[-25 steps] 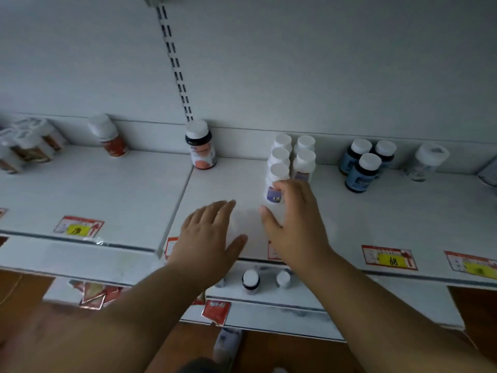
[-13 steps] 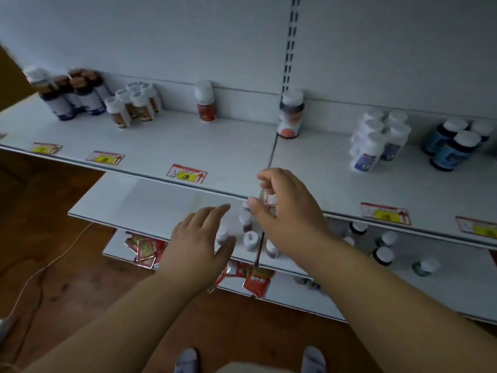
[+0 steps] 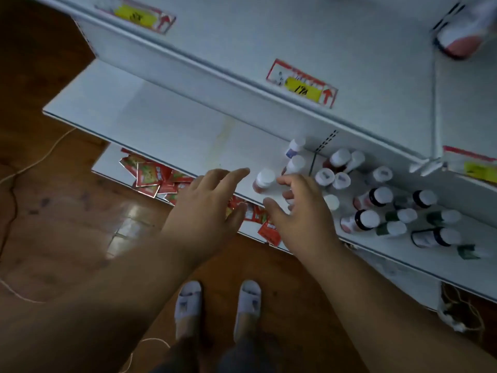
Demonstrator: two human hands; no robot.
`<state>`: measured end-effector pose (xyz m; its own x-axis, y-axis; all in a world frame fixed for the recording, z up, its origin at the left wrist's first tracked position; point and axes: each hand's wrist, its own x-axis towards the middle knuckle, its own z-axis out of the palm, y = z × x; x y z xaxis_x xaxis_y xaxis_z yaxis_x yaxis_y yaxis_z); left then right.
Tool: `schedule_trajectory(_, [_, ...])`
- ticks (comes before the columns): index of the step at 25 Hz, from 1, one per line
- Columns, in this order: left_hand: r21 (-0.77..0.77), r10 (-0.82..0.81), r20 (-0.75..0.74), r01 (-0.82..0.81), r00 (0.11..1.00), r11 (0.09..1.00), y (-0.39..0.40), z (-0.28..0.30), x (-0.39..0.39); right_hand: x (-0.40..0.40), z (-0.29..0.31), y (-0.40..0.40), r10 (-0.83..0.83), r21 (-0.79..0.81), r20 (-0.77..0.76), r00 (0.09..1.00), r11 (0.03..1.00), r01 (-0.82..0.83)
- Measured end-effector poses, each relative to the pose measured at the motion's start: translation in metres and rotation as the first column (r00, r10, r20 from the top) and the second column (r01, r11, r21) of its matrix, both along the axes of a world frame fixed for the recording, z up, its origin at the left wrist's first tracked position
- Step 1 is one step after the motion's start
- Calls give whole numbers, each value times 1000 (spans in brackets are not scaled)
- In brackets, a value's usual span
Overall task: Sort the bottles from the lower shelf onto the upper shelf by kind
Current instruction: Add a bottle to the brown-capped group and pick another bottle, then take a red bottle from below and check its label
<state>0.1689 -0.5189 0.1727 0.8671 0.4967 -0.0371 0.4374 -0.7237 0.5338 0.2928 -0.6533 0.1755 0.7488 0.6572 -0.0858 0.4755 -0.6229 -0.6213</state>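
Note:
I look steeply down at the lower shelf (image 3: 166, 130). Several white-capped bottles stand in a cluster on its right part. A white-capped bottle with a reddish label (image 3: 264, 181) stands nearest the front edge. My right hand (image 3: 298, 211) hovers just right of it, fingers apart and curled toward it, holding nothing. My left hand (image 3: 207, 203) is spread flat just left of that bottle, over the shelf's front edge, empty. Dark-banded bottles (image 3: 375, 197) and green ones (image 3: 398, 228) stand further right. The upper shelf (image 3: 269, 36) fills the top, with one blurred bottle (image 3: 462, 36) at its right.
Red packets (image 3: 150, 173) lie on the lowest shelf below. Yellow price tags (image 3: 302, 86) line the upper shelf's front edge, which overhangs the lower shelf's back. Wooden floor (image 3: 53, 197) with a thin cord lies left. My feet in white slippers (image 3: 188, 302) stand below.
My right hand let go of the purple-labelled bottle on the upper shelf. Both hands dropped to the lower shelf, and my view tilted down and swung left.

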Motion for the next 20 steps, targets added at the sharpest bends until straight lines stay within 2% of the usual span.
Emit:
schedule_trajectory(3, [-109,93,-12,-94,996,990,2,-68,21,27,-92,27,-38,-126,21,999,991,40])
schedule_trajectory(5, [-144,115,-33,-119,993,982,0,-107,33,47,-146,41,-90,-157,36,995,983,94])
schedule_trajectory(7, [-151,117,-47,-123,992,981,0,-140,47,68,-192,54,-141,-159,46,989,976,146])
schedule_trajectory(10, [-170,123,-42,-128,992,977,3,-172,60,92,-233,64,-108,-68,-36,993,992,106])
schedule_trajectory(12, [-183,158,-22,-159,987,970,9,-182,62,101,-241,69,-121,-10,-82,989,993,121])
schedule_trajectory(16, [-255,183,-88,-200,979,946,13,-173,58,103,-226,69,-157,20,-214,964,986,165])
schedule_trajectory(18, [-297,211,-93,-229,973,927,14,-160,51,91,-202,67,-204,98,-377,903,961,258])
schedule_trajectory(20, [-401,274,-110,-295,956,868,8,-127,34,62,-159,57,-205,176,-565,799,917,359])
